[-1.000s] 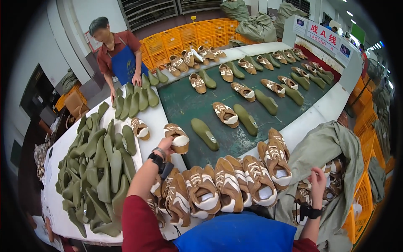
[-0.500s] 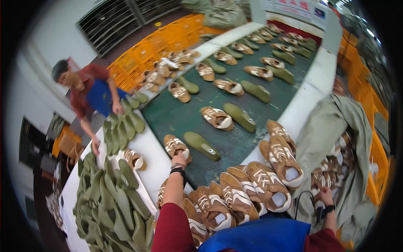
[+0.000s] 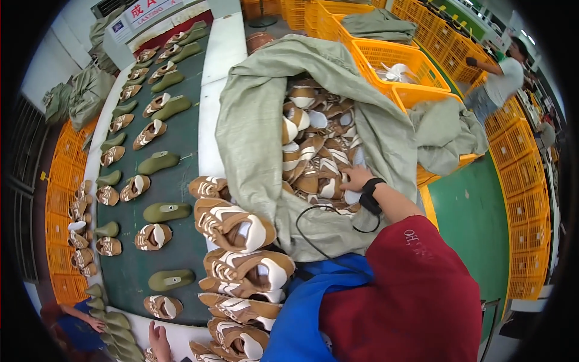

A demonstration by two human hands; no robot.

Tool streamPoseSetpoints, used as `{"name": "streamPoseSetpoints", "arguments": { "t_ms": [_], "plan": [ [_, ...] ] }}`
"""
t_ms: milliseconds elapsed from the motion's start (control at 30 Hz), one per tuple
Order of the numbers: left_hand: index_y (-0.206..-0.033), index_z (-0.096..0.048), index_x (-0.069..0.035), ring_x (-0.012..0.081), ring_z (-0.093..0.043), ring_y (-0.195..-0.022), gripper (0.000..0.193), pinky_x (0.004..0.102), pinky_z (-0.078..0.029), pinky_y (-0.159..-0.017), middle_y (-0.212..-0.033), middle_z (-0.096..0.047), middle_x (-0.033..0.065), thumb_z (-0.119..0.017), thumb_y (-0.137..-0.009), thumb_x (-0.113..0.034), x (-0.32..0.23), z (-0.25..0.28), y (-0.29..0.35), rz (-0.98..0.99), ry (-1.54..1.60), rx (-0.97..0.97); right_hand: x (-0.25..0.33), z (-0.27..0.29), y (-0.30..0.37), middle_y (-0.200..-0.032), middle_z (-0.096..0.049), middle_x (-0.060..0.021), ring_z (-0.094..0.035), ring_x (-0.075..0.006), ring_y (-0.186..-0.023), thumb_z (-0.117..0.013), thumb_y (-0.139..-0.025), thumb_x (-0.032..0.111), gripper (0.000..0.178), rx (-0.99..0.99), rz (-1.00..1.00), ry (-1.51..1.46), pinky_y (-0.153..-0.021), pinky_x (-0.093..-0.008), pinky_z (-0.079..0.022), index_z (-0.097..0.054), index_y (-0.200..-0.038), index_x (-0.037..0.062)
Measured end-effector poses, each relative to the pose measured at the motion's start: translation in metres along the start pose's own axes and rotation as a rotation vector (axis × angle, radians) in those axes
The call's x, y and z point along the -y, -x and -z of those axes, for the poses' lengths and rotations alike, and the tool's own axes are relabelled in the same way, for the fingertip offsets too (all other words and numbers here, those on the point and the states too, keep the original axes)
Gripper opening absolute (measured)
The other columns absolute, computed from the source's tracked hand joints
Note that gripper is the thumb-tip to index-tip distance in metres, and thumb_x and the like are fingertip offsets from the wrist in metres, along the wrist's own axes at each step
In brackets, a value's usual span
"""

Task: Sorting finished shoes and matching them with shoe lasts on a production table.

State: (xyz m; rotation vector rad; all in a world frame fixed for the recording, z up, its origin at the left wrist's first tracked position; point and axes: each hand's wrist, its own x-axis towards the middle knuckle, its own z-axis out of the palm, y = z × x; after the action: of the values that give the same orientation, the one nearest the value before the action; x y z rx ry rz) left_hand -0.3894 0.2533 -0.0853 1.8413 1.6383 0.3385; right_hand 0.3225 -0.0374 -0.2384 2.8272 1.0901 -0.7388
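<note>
My right hand [image 3: 358, 179] reaches into a big grey-green woven sack [image 3: 247, 108], its fingers apart against the brown-and-white shoe uppers [image 3: 325, 163] heaped inside. Where its fingertips touch the pile is partly hidden. At the lower left, beside the belt's near end, my left hand [image 3: 159, 342] is raised with fingers stretched and nothing in them. Just beyond it on the green belt lies a brown-and-white shoe [image 3: 163, 307], with an olive-green shoe last [image 3: 171, 279] behind. A row of brown-and-white shoes [image 3: 241, 271] stands between the belt and my blue apron.
Paired shoes and lasts line the dark green belt [image 3: 129, 247]. Olive lasts [image 3: 117, 329] lie near a co-worker's hand [image 3: 94, 323] at lower left. Orange crates [image 3: 416, 63] stand behind the sack. A black cable [image 3: 301, 226] loops over its near edge. Another person [image 3: 503, 78] stands far right.
My view has swung right toward the sack. My left hand has let go of the shoe on the belt and drawn back. My right hand has reached deeper into the sack.
</note>
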Motion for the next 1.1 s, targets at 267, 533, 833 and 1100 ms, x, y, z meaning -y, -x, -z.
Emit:
{"name": "streamPoseSetpoints", "arguments": {
  "t_ms": [267, 533, 833, 1100],
  "plan": [
    [-0.125, -0.047, -0.014, 0.0252, -0.058, -0.098, 0.042, 0.0346, -0.043, -0.083, -0.111, -0.060, 0.0093, -0.050, -0.087, -0.032, -0.181, -0.012, 0.119, -0.046, -0.416, -0.004, -0.123, 0.004, -0.025, -0.108, -0.056, -0.0225, -0.053, -0.0323, -0.105, -0.051, -0.073, 0.006, 0.041, -0.168, -0.381, -0.504, -0.093, -0.0344, -0.040, -0.051, -0.114, 0.0004],
    [-0.123, -0.048, -0.008, 0.0249, -0.057, -0.094, 0.040, 0.0349, -0.042, -0.084, -0.110, -0.060, 0.0100, -0.054, -0.085, -0.019, -0.253, -0.041, 0.144, -0.219, -0.400, 0.048, -0.036, 0.044, -0.022, -0.079, -0.064, -0.0066, -0.059, -0.0250, -0.085, -0.060, -0.059, 0.012, 0.028, 0.120, 0.387, 0.447, -0.089, -0.0436, -0.036, -0.067, -0.085, 0.0187],
    [-0.123, -0.047, -0.002, 0.0224, -0.054, -0.102, 0.040, 0.0323, -0.039, -0.089, -0.112, -0.057, 0.0117, -0.054, -0.084, -0.005, -0.282, -0.052, 0.162, -0.288, -0.104, 0.182, 0.022, 0.191, -0.013, -0.080, -0.061, -0.0023, -0.056, -0.0104, -0.074, -0.047, -0.070, -0.002, 0.023, -0.354, 0.589, -1.084, -0.065, -0.0249, -0.044, -0.058, -0.090, 0.0005],
    [-0.133, -0.030, -0.001, 0.0254, -0.051, -0.109, 0.066, 0.0358, -0.041, -0.091, -0.120, -0.050, 0.0175, -0.063, -0.076, -0.006, -0.294, -0.075, 0.153, -0.484, 0.337, 0.310, 0.189, 0.197, 0.108, -0.097, -0.054, -0.0023, -0.051, -0.0099, -0.090, -0.063, -0.077, 0.002, 0.030, -0.121, 1.007, -1.646, -0.082, -0.0257, -0.041, -0.046, -0.101, 0.0023]
  ]
}}
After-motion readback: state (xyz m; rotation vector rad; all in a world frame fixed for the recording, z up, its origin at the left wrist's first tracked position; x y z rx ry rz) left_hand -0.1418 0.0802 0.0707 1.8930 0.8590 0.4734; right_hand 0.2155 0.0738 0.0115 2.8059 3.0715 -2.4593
